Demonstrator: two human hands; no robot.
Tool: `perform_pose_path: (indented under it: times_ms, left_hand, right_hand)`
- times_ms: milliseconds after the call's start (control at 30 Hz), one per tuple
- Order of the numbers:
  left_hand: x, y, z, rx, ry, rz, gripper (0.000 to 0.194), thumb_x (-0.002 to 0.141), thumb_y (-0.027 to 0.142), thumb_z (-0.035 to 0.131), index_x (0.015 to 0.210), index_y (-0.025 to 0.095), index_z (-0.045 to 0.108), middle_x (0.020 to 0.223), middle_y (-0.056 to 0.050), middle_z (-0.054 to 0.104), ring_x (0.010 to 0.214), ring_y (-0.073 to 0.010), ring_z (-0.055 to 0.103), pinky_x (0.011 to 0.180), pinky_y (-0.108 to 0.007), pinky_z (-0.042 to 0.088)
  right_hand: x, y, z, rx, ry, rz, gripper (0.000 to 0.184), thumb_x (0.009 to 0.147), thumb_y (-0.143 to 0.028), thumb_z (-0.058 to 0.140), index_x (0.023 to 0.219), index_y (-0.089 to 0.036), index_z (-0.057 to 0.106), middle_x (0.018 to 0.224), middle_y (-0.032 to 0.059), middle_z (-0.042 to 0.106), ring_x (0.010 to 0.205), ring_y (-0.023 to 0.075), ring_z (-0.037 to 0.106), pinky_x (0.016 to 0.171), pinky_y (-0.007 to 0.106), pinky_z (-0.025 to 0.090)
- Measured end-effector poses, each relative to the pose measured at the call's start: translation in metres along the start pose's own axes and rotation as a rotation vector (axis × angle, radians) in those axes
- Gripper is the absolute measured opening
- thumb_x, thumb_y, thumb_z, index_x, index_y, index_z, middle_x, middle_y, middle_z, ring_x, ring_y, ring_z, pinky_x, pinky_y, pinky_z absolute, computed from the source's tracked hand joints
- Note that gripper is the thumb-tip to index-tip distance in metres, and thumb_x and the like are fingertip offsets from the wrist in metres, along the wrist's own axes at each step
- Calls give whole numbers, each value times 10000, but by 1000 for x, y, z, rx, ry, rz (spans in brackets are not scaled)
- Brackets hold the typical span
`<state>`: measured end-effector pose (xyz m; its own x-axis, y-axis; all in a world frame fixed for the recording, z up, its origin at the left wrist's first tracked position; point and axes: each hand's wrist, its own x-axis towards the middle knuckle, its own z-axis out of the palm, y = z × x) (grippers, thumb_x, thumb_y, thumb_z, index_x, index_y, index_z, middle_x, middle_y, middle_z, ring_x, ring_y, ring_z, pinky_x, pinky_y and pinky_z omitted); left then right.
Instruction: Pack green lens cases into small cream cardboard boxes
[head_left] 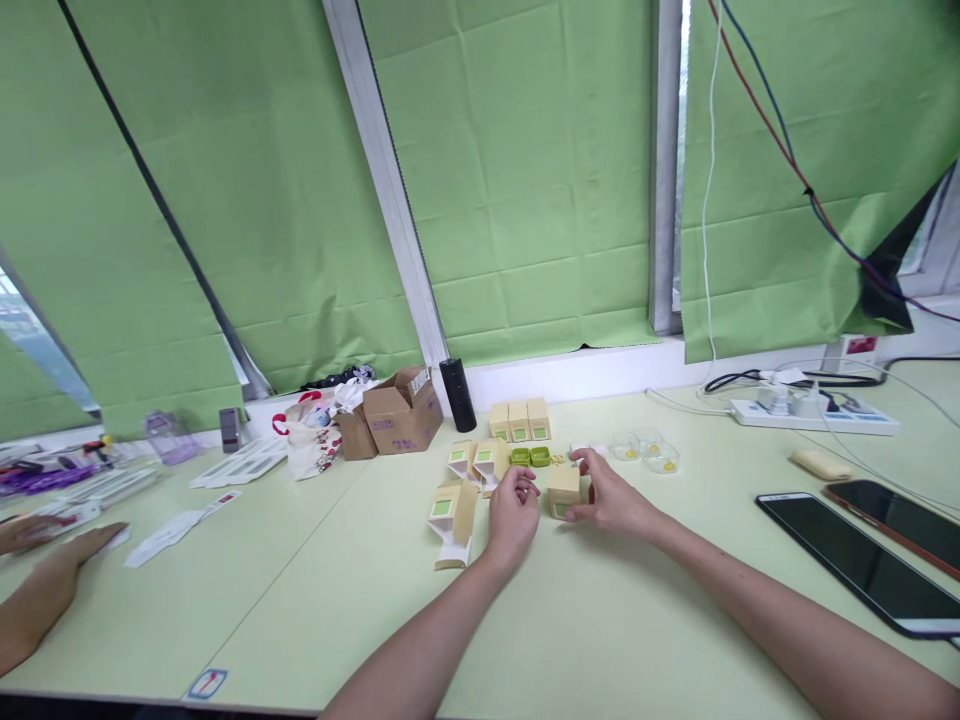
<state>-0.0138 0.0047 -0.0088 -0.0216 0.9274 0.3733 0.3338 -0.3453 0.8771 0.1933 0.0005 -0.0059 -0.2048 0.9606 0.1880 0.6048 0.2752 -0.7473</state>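
My right hand (pixel 611 498) grips a small cream carton (pixel 564 485) from its right side, thumb low and fingers at the back. The carton stands closed on the table. Just left of it, my left hand (pixel 514 515) has its fingers curled inward; whatever they may hold is hidden. Beside that hand lie several opened cartons (pixel 454 508) with green windows and flaps spread. Behind the hands sit small green trays (pixel 530 457), some tiny yellow pieces (pixel 557 459) and clear round cases (pixel 646 450) with yellow bits inside. Three closed cartons (pixel 519 420) stand in a row farther back.
A black cylinder (pixel 457 395), a cardboard box (pixel 403 412) and a cloth bag (pixel 309 440) stand at the back. Phones (pixel 862 560) lie on the right, below a power strip (pixel 817 412) with cables. Another person's hands (pixel 67 560) rest at far left near white strips (pixel 176 530).
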Motion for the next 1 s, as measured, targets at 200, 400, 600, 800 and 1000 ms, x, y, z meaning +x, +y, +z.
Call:
perform_pose_path:
  times_ms: [200, 400, 600, 800, 1000]
  left_hand:
    - [-1, 2, 0, -6, 7, 0, 291, 754, -14, 521, 931, 199, 612, 824, -6, 681, 796, -174, 670, 782, -279, 474]
    - [-1, 0, 0, -31, 2, 10, 288, 755, -14, 524, 920, 208, 605, 843, -8, 673, 810, -171, 669, 763, -269, 471]
    - [-2, 1, 1, -18, -13, -6, 303, 755, -16, 519, 944, 203, 612, 827, -17, 686, 808, -174, 655, 769, -274, 464]
    - [-3, 2, 2, -4, -36, 0, 293, 779, -5, 522, 968, 200, 610, 853, -25, 696, 820, -177, 650, 779, -280, 466]
    - [-3, 2, 3, 4, -50, 13, 279, 790, 10, 534, 977, 202, 612, 864, -28, 697, 837, -178, 658, 789, -282, 475]
  right_hand:
    - [18, 1, 9, 63, 53, -50, 530, 705, -191, 789, 1175, -238, 550, 1086, 28, 691, 799, 180, 673, 715, 283, 492]
    - [72, 0, -27, -75, 228, -33, 572, 777, -198, 778, 1273, -263, 499, 1218, 41, 703, 790, 171, 690, 718, 285, 495]
    - [132, 14, -51, -174, 314, 58, 563, 859, -190, 699, 1320, -259, 384, 1317, 96, 674, 913, 215, 695, 752, 307, 464]
    - [149, 33, -36, -301, 263, 173, 450, 869, -152, 655, 1257, -209, 436, 1143, 142, 702, 992, 284, 672, 770, 327, 424]
    - [155, 39, -24, -364, 194, 188, 348, 906, -187, 639, 1221, -182, 489, 1172, 142, 642, 1027, 255, 641, 818, 309, 441]
